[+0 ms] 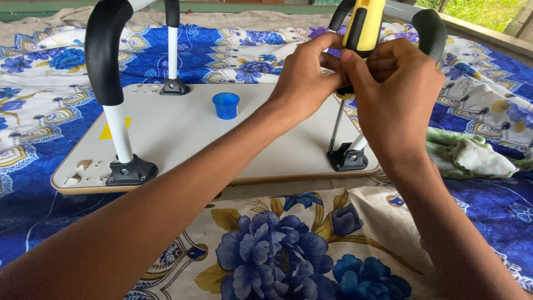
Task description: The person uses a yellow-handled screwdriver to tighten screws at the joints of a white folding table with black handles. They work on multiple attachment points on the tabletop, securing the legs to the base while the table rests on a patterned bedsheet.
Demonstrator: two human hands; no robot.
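A small white table (pixel 183 133) lies upside down on a blue floral sheet, its legs pointing up. My left hand (pixel 305 78) and my right hand (pixel 397 89) are both wrapped around the yellow and black handle of a screwdriver (pixel 363 25). Its metal shaft (pixel 335 125) runs down to the black bracket (pixel 348 158) at the table's near right corner. The black padded leg loop (pixel 430 30) rises behind my right hand. A small blue cup (pixel 226 105) stands on the table's underside, left of my hands.
The left leg (pixel 108 72), white tube with black padding, stands on a black bracket (pixel 131 171) at the near left corner. Chipped holes mark that corner. A green and white cloth (pixel 472 155) lies to the right. The sheet (pixel 277 250) covers the foreground.
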